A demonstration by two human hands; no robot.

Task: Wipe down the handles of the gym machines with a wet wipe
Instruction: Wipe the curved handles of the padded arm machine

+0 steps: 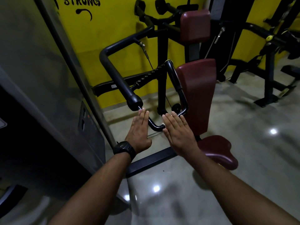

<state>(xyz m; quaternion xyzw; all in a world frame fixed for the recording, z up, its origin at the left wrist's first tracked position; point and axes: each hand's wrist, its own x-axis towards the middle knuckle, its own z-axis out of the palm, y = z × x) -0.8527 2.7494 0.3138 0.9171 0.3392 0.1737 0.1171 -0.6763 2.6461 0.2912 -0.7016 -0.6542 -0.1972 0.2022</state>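
Observation:
Both my hands are stretched out flat in front of a black gym machine. My left hand (pixel 139 129), with a black watch on its wrist, has straight fingers whose tips reach the thin bar just below the thick black foam handle (pixel 120 78). My right hand (pixel 177 132) is also flat, fingers straight, over the lower bend of the thin black bar (pixel 155 126). A small white bit, perhaps the wet wipe (pixel 162 123), peeks out beside my right index finger. A second black handle (pixel 174 77) stands upright beside the maroon pad.
A maroon back pad (pixel 197 95) and maroon seat (pixel 217 151) sit at right of the handles. A grey weight-stack cover (pixel 48 78) fills the left. Behind is a yellow wall (pixel 105 26). More black machine frames (pixel 267 62) stand at the far right on the glossy floor.

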